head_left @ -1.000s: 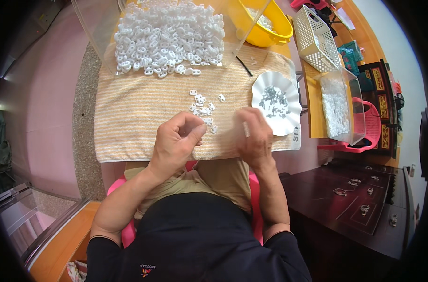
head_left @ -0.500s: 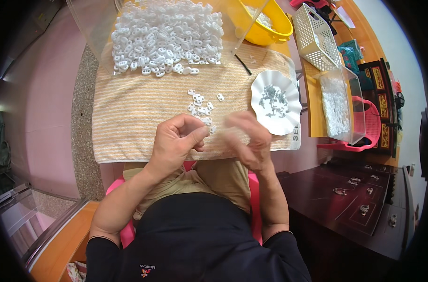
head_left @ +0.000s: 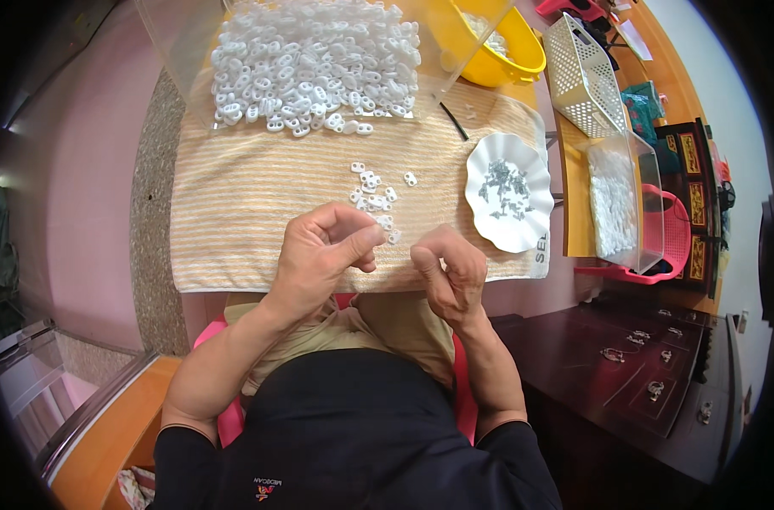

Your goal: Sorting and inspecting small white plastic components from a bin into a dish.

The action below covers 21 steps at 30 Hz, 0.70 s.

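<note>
My left hand (head_left: 326,248) is closed, thumb against curled index finger, over the near part of the striped towel (head_left: 234,204). What it pinches, if anything, is hidden. To its right my right hand (head_left: 453,270) is closed too, thumb and forefinger together, a short gap from the left fingertips; nothing between them can be made out. Just beyond the left fingers lie several small white two-holed plastic pieces (head_left: 372,202), one of them off to the right. A white wavy-rimmed plate (head_left: 482,219) with many small grey parts (head_left: 506,185) stands beyond my right hand.
A large heap of white two-holed pieces (head_left: 310,68) spills from a clear bin at the far side. Right of it sit a yellow basin (head_left: 523,64) and a short black stick (head_left: 455,121). A white perforated basket (head_left: 584,76) and a clear box of white pieces (head_left: 612,200) stand farther right.
My right hand, blurred with fingers apart before, has drawn slightly nearer me and closed its fingers. My left hand keeps its pinch. The whole view has shifted a little.
</note>
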Motion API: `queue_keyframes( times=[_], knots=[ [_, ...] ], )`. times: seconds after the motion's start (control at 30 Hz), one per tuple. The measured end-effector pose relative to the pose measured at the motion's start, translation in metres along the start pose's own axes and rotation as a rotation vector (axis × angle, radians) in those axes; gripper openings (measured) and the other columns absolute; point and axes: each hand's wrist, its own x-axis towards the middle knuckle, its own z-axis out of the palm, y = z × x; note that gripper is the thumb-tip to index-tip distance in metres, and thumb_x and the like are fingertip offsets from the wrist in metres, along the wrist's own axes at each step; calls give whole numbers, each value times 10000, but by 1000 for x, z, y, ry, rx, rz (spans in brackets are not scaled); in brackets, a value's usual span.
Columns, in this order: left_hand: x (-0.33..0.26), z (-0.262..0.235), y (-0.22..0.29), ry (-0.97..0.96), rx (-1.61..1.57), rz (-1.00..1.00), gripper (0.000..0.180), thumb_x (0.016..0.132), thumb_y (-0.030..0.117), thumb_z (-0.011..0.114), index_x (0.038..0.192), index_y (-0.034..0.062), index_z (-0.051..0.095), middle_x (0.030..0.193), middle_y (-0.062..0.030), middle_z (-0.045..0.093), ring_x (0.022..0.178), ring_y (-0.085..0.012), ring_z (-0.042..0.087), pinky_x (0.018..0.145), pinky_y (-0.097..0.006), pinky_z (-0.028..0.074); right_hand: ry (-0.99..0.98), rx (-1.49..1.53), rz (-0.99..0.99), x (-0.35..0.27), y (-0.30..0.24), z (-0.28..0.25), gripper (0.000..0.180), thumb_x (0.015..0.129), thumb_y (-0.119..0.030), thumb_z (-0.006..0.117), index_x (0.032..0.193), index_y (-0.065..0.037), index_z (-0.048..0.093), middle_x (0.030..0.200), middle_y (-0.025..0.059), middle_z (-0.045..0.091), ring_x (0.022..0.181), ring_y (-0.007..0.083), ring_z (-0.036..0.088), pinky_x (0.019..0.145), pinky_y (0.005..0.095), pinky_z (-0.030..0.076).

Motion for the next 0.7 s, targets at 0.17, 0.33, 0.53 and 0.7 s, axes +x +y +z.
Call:
queue_keyframes(
  times=[0.17,0.33,0.53,0.7],
  knots=[
    [3,-4,-2,44,17,31,116,897,83,673,967,3,627,821,-69,671,668,-91,613,615,-223,532,-27,-106,-56,-7,-2,-2,178,865,-123,673,745,-31,579,644,97,501,540,276,517,513,372,399],
    [4,-5,-2,62,-9,37,117,897,85,673,968,4,629,822,-69,671,671,-91,613,616,-224,535,-42,-278,-215,-10,7,-2,260,796,-267,745,788,-58,591,656,79,510,519,272,509,490,365,408],
    [4,-7,-4,59,-7,55,114,898,82,671,972,6,632,828,-67,670,679,-90,611,621,-225,536,-202,-754,-257,-24,6,-6,499,737,-386,718,1111,-70,620,1037,53,593,770,214,559,627,344,445],
    [8,-12,-7,58,67,57,114,894,83,675,968,6,633,830,-60,668,686,-84,607,628,-224,536,-204,-874,-375,-41,14,-4,521,645,-150,731,1145,-67,610,1050,35,577,853,228,569,726,367,453]
  ],
)
